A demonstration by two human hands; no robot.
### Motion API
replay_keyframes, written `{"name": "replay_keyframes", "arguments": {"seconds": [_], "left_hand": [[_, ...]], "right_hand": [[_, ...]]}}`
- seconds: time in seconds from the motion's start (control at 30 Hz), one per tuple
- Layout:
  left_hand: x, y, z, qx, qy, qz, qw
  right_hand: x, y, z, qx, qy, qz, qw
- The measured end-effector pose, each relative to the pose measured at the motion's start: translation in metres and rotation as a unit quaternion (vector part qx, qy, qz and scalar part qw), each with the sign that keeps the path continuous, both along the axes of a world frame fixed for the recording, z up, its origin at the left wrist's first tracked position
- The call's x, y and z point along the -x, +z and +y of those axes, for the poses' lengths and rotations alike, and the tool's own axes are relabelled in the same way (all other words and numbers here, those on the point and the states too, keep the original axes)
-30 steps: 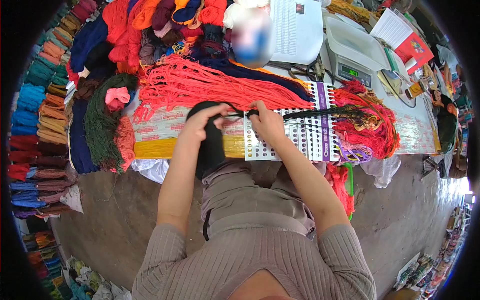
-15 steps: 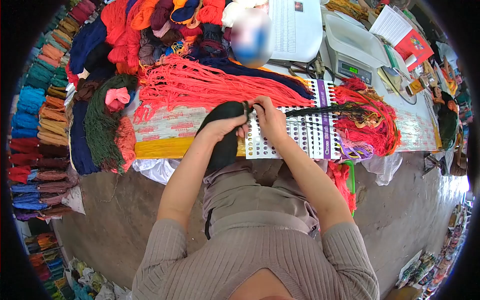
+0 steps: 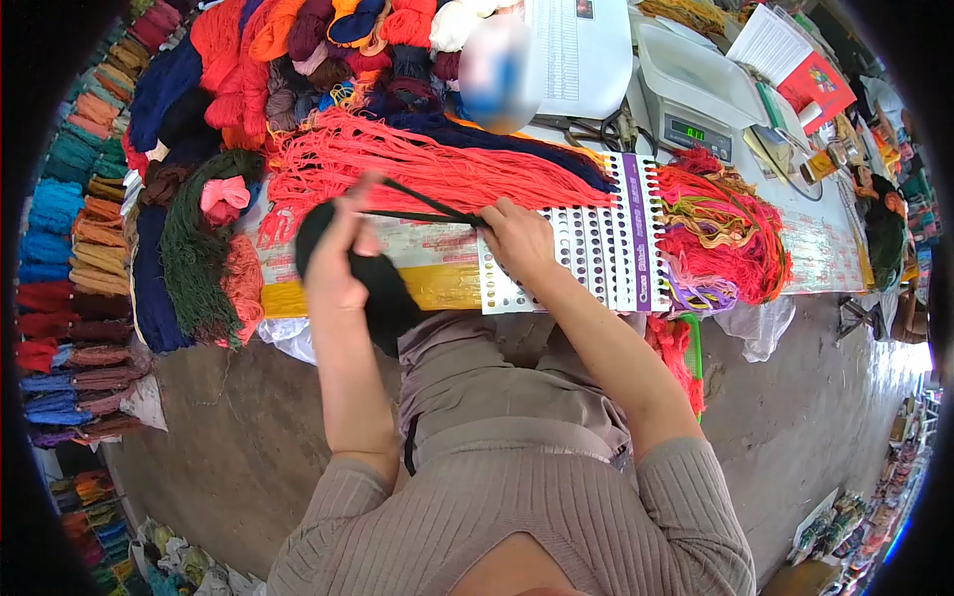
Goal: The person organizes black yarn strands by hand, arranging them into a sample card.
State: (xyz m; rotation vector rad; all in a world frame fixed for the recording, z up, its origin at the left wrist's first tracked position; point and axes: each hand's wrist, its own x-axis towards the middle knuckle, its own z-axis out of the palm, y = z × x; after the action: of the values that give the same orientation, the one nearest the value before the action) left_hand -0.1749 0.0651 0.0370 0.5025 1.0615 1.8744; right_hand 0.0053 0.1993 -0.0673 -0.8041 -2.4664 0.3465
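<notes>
A bundle of black yarn hangs from my left hand, whose fingers are wrapped round it and partly blurred. Black strands run from there across to my right hand, which pinches them at its fingertips. Beneath my right hand lies a white card with rows of holes and a purple strip. Long coral-pink yarn is spread on the table just beyond both hands, with its right ends at the card.
Dark green yarn and other skeins are heaped at the left. A scale with a clear tray stands at the back right. Tangled red yarn lies right of the card. Scissors lie behind it.
My left hand has moved left with the black bundle, away from my right hand. Black strands now stretch between them, and those that lay across the card at the right are gone from there.
</notes>
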Motion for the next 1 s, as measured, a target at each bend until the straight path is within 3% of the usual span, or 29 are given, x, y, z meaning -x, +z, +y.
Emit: {"name": "replay_keyframes", "arguments": {"seconds": [0.03, 0.07, 0.1, 0.13, 0.17, 0.2, 0.23, 0.27, 0.3, 0.33, 0.37, 0.43, 0.47, 0.53, 0.57, 0.63, 0.67, 0.7, 0.77, 0.8, 0.87, 0.9, 0.93, 0.97, 1.0], "left_hand": [[0.014, 0.003, -0.008, 0.001, 0.070, 0.005, 0.998], [0.014, 0.007, -0.008, -0.012, 0.193, 0.106, 0.975], [0.031, -0.002, -0.009, 0.021, 0.325, 0.227, 0.918], [0.045, -0.009, -0.015, 0.155, 0.401, 0.314, 0.847], [0.041, -0.007, -0.013, 0.154, 0.401, 0.316, 0.846], [0.031, -0.007, -0.008, 0.219, 0.378, 0.494, 0.752], [0.018, -0.008, -0.004, 0.276, 0.339, 0.648, 0.624], [0.010, -0.025, 0.005, 0.151, 0.272, 0.710, 0.632], [-0.005, -0.019, 0.011, 0.044, 0.144, 0.843, 0.516], [-0.004, -0.082, 0.037, 0.065, 0.061, 0.731, 0.677], [-0.016, -0.107, 0.048, 0.065, 0.066, 0.730, 0.677], [-0.033, -0.129, 0.066, 0.062, -0.048, 0.501, 0.862], [-0.034, -0.121, 0.065, 0.051, -0.036, 0.557, 0.828], [-0.015, -0.127, 0.062, 0.084, -0.095, 0.527, 0.841], [-0.015, -0.098, 0.052, 0.145, -0.134, 0.555, 0.808], [-0.012, -0.056, 0.032, 0.109, -0.057, 0.646, 0.753], [0.000, -0.054, 0.024, 0.107, 0.024, 0.701, 0.705], [0.011, -0.050, 0.019, 0.118, 0.053, 0.651, 0.748], [0.017, -0.047, 0.016, 0.143, 0.085, 0.602, 0.781], [0.020, -0.061, 0.020, 0.098, 0.091, 0.501, 0.855], [0.015, -0.069, 0.027, 0.067, 0.088, 0.664, 0.739], [0.004, -0.082, 0.035, 0.071, -0.048, 0.316, 0.945], [-0.004, -0.094, 0.043, 0.044, -0.110, 0.317, 0.941], [-0.014, -0.108, 0.050, 0.068, -0.112, 0.490, 0.862], [-0.021, -0.113, 0.056, 0.090, -0.108, 0.647, 0.749]], "right_hand": [[0.001, -0.002, 0.001, -0.004, 0.001, -0.002, 1.000], [0.003, -0.003, 0.002, 0.029, -0.012, -0.010, 0.999], [0.003, -0.002, 0.001, 0.030, -0.010, -0.007, 0.999], [0.001, 0.001, 0.000, 0.085, -0.046, 0.001, 0.995], [0.001, 0.003, 0.000, 0.139, -0.082, 0.009, 0.987], [0.000, 0.000, 0.002, 0.178, -0.095, 0.060, 0.978], [-0.002, -0.002, 0.003, 0.181, -0.101, 0.086, 0.974], [-0.003, -0.001, 0.002, 0.185, -0.105, 0.111, 0.971], [-0.004, 0.003, 0.001, 0.208, -0.104, 0.127, 0.964], [-0.004, 0.001, 0.001, 0.206, -0.099, 0.125, 0.965], [-0.003, -0.003, 0.002, 0.204, -0.100, 0.145, 0.963], [-0.004, -0.001, 0.003, 0.192, -0.102, 0.176, 0.960], [-0.004, 0.000, 0.004, 0.191, -0.104, 0.176, 0.960], [-0.004, 0.000, 0.002, 0.193, -0.109, 0.161, 0.962], [-0.004, 0.002, 0.001, 0.188, -0.099, 0.131, 0.968], [-0.002, 0.004, 0.000, 0.141, -0.060, 0.013, 0.988], [0.000, 0.004, -0.002, 0.076, -0.041, 0.009, 0.996], [0.000, 0.007, -0.004, 0.058, -0.032, -0.007, 0.998], [0.002, 0.010, -0.006, 0.044, -0.023, -0.024, 0.998], [0.002, 0.010, -0.007, 0.046, -0.020, -0.023, 0.998], [0.003, 0.011, -0.007, 0.046, -0.029, -0.031, 0.998], [0.002, 0.012, -0.007, 0.044, -0.029, -0.034, 0.998], [0.002, 0.014, -0.007, 0.048, -0.030, -0.038, 0.998], [0.002, 0.016, -0.007, 0.050, -0.031, -0.041, 0.997], [0.003, 0.014, -0.007, 0.054, -0.034, -0.034, 0.997]]}}
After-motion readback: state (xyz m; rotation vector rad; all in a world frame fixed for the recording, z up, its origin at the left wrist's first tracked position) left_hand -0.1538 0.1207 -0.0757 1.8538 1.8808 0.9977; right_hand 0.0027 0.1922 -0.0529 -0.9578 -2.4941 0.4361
